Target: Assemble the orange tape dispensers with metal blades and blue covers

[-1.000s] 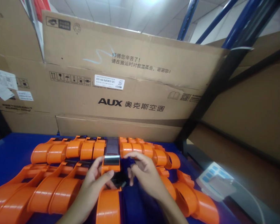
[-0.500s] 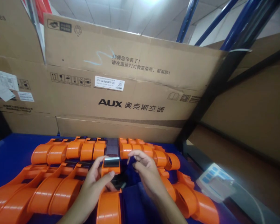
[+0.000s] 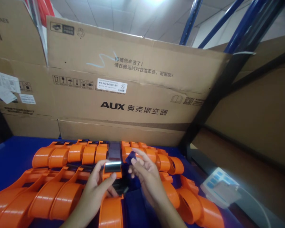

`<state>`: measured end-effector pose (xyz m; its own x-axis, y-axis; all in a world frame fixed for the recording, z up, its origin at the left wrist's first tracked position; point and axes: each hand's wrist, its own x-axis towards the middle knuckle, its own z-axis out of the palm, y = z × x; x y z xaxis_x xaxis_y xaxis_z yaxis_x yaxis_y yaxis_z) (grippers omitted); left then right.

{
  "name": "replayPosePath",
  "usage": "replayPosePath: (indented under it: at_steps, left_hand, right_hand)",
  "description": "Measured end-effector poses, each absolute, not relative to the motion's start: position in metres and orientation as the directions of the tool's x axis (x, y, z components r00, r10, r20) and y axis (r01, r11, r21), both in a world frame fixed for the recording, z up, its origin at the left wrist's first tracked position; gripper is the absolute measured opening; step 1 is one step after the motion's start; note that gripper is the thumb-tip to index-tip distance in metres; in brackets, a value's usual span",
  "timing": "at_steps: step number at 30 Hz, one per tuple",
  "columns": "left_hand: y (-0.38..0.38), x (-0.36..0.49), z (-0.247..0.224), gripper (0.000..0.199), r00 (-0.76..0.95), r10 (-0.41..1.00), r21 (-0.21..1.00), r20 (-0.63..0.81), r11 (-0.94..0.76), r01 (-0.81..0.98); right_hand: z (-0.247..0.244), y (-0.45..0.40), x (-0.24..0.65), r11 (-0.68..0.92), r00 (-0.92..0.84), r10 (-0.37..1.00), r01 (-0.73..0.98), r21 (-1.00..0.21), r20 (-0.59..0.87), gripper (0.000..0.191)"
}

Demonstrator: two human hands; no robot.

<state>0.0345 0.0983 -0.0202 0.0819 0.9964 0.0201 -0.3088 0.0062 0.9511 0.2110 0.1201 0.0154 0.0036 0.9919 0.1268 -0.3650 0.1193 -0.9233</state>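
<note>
My left hand (image 3: 101, 182) grips an orange tape dispenser (image 3: 111, 211); my right hand (image 3: 148, 172), just beside it, pinches a small dark-blue piece (image 3: 131, 157). More dispensers (image 3: 66, 199) flank both hands on the blue tabletop (image 3: 4, 155); beyond stands AUX air-conditioner cardboard (image 3: 80, 106).

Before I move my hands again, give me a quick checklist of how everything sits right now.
1. Left hand on the orange holder: ok, gripping it near the silver strip.
2. Small blue piece in the right hand: ok, pinched at the fingertips.
3. Blue piece off the strip: ok, it shows beside it, apart.
4. Left fingertips all in sight: not ok, some are hidden behind the holder.
5. White box away from both hands: ok, off to the right.
</note>
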Motion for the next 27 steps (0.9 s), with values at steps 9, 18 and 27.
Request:
replayPosePath:
  at_steps: [9, 18, 27]
  left_hand:
    - [0.094, 0.034, -0.015, 0.042, 0.077, 0.996, 0.960, 0.035, -0.012, -0.281]
    - [0.098, 0.030, -0.015, 0.036, 0.084, 0.994, 0.965, 0.069, -0.045, -0.259]
    - [0.098, 0.030, -0.018, 0.037, 0.056, 0.998, 0.954, 0.040, -0.021, -0.299]
  right_hand:
    - [0.009, 0.110, 0.206, 0.324, 0.011, 0.946, -0.051, -0.945, 0.324, 0.025]
    - [0.009, 0.101, 0.204, 0.556, -0.201, 0.826, 0.446, -0.701, 0.527, 0.013]
    - [0.015, 0.104, 0.208, 0.662, -0.297, 0.747, 0.426, -0.617, 0.596, 0.010]
